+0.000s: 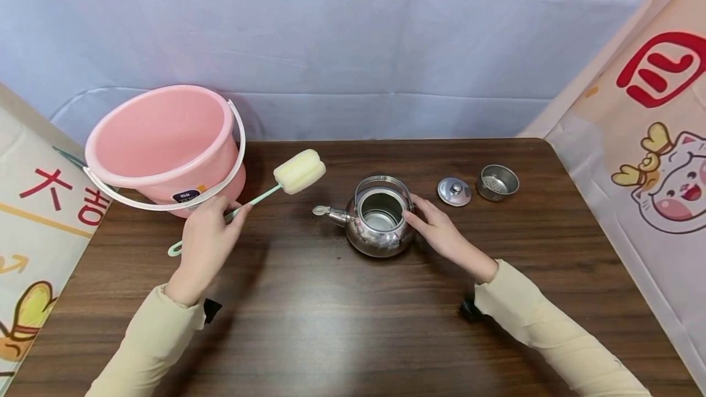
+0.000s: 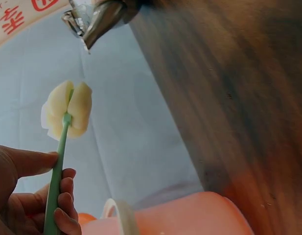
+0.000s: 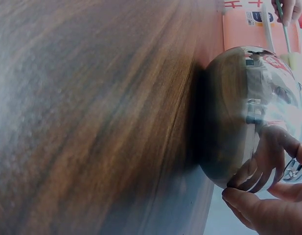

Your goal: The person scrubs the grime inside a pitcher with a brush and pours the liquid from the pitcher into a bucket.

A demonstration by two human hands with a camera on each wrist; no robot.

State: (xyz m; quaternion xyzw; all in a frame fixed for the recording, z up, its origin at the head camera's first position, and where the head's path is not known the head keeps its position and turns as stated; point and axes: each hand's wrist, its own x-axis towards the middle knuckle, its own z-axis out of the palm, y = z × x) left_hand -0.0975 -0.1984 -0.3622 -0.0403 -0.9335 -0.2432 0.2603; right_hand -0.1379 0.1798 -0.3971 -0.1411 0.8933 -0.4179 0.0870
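Observation:
My left hand [image 1: 206, 241] grips the thin green handle of a sponge brush [image 1: 299, 172], thumb along one side and fingers curled round the other. The pale yellow sponge head is raised and points toward the kettle. A shiny steel kettle [image 1: 379, 239] stands upright and lidless on the table, spout to the left, its wire handle raised. My right hand [image 1: 444, 234] holds the kettle's right side, thumb at the rim and fingers against the body. In the right wrist view, fingertips [image 3: 234, 193] touch the polished wall. The left wrist view shows the sponge [image 2: 70, 107] near the spout.
A pink bucket [image 1: 226, 158] with a white handle stands at the back left, close to my left hand. Right of the kettle lie its round lid [image 1: 455, 192] and a perforated steel strainer [image 1: 498, 182]. A pale cloth [image 1: 353, 48] hangs behind the wooden table [image 1: 309, 323].

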